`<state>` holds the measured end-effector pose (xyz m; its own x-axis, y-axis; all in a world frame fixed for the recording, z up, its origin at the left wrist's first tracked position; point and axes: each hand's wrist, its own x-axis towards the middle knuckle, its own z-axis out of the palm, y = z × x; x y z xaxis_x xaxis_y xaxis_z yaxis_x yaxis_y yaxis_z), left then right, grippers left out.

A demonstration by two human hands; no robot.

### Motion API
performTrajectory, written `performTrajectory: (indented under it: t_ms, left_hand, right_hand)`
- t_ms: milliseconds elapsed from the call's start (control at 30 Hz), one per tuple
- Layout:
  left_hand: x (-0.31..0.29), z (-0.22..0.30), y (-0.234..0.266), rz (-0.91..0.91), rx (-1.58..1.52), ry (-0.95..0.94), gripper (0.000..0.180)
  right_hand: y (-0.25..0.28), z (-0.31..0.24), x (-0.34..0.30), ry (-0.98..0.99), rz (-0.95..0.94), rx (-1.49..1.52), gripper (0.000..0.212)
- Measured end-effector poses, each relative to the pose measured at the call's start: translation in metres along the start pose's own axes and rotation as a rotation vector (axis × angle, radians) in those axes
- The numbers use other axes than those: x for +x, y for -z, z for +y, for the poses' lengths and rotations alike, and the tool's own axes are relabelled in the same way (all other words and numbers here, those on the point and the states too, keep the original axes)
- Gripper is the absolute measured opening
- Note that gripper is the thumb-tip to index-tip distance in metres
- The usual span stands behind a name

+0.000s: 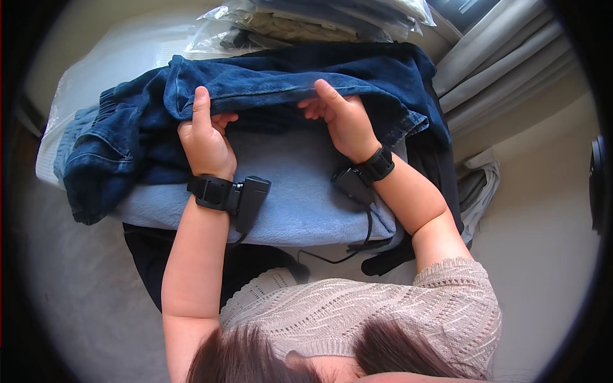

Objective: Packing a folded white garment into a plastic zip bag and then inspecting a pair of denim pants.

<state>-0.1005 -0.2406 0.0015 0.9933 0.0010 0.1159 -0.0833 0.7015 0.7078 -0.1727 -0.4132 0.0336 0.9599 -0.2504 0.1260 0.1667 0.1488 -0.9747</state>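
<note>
Dark blue denim trousers (274, 89) with an elastic waistband at the left lie across a light blue padded surface (300, 172). My left hand (209, 140) is at the near edge of a denim leg, its thumb up over the cloth and its fingers curled below the edge. To the right, my right hand (348, 124) takes the same edge in a like way, close to the leg's hem. Between my hands the denim edge is raised a little off the padded surface. How firmly the fingers press the cloth is not plain.
Clear plastic bags with folded clothes (306, 25) are piled at the far side. A grey curtain (504, 57) hangs at the right. Each wrist wears a black strapped device (252, 198); a black cable (332, 260) loops near my body. Pale cloth (482, 185) hangs at the right.
</note>
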Motion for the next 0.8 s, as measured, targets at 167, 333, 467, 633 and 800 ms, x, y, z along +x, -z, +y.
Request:
performTrajectory:
  t_ms: [167, 333, 467, 633, 800]
  left_hand:
    - [-0.0068, 0.0051, -0.0087, -0.258, 0.026, 0.164, 0.029]
    - [-0.0063, 0.0053, -0.0069, -0.322, 0.078, 0.277, 0.034]
    - [-0.0058, 0.0061, -0.0059, -0.329, 0.055, 0.325, 0.033]
    - [-0.0074, 0.0037, -0.0052, -0.134, 0.057, 0.123, 0.030]
    - [-0.0067, 0.0059, -0.0073, -0.104, 0.008, 0.145, 0.028]
  right_hand:
    - [-0.0002, 0.0008, -0.0029, 0.037, 0.032, -0.066, 0.027]
    - [0.0045, 0.0039, -0.0037, 0.018, 0.007, 0.030, 0.022]
    - [0.0041, 0.0019, -0.0039, 0.000, -0.081, 0.028, 0.024]
    - [-0.0024, 0.0006, -0.0058, 0.016, -0.025, -0.085, 0.028]
    - [-0.0030, 0.0012, -0.0073, 0.041, -0.066, -0.110, 0.027]
